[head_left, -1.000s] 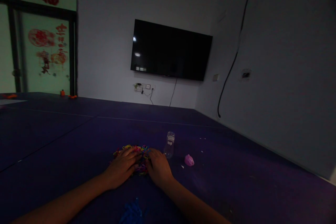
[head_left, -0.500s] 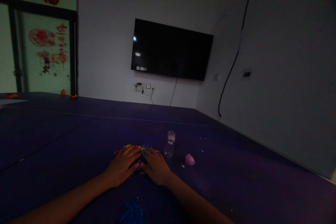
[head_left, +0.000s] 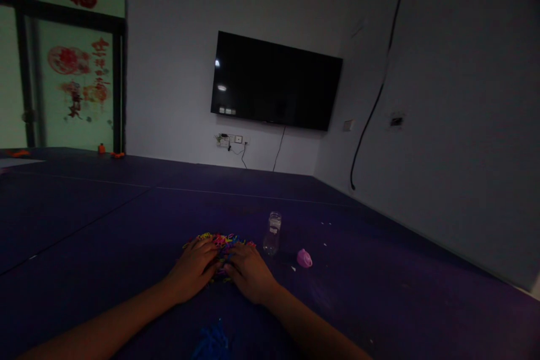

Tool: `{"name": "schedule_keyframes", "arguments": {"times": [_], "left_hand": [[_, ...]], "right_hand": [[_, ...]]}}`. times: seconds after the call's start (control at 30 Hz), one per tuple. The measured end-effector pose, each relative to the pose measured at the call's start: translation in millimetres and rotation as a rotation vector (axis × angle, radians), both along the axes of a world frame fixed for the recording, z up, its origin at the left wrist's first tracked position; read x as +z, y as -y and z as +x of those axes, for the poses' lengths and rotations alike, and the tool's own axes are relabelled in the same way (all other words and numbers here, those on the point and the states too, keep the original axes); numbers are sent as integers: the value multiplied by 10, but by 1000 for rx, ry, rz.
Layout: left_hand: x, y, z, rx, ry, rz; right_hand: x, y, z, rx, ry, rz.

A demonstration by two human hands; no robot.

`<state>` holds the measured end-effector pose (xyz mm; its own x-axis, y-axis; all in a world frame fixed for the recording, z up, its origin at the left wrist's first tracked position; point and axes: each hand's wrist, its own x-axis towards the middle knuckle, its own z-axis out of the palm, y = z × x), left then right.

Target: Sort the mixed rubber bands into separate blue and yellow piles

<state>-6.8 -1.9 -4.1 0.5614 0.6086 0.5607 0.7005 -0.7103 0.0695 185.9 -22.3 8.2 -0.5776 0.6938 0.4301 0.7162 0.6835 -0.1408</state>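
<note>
A pile of small multicoloured bands (head_left: 220, 240), thin and loop-like, lies on the dark purple table (head_left: 139, 225). My left hand (head_left: 194, 267) rests over the pile's left side, fingers spread and slightly bent. From the right, my right hand (head_left: 248, 271) covers the other side in the same way, its thumb close to the left hand's. Bands show between and beyond the fingertips; those under the palms are hidden. Just right of my right hand stands a clear bottle (head_left: 272, 235), uncapped. A pink lid (head_left: 304, 258) with a loop lies farther right.
A heap of blue bands (head_left: 211, 342) lies at the near edge of the view, between my forearms. White scraps (head_left: 293, 268) dot the table on the right. Orange objects (head_left: 117, 155) sit at the far left edge. A television (head_left: 276, 81) hangs on the back wall.
My right hand has shifted left over the pile, closer to my left hand. Fingers of both hands have bent a little more. The bottle, lid and blue heap stay put.
</note>
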Motion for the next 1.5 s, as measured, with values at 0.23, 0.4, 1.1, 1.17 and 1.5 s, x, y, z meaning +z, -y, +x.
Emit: {"name": "schedule_keyframes", "arguments": {"times": [0.23,0.4,1.1,1.17,1.5], "left_hand": [[58,40,16,60,-51,-63],[-16,-28,0,76,-95,-83],[11,4,0,-77,-9,-82],[26,21,2,-108,-13,-87],[26,29,3,-112,13,-77]], "right_hand": [[-54,-42,24,-33,-12,-15],[-91,-59,36,-80,26,-107],[-78,-86,36,-47,62,-121],[-81,-89,37,-46,82,-147],[-39,-50,34,-28,43,-115]]}}
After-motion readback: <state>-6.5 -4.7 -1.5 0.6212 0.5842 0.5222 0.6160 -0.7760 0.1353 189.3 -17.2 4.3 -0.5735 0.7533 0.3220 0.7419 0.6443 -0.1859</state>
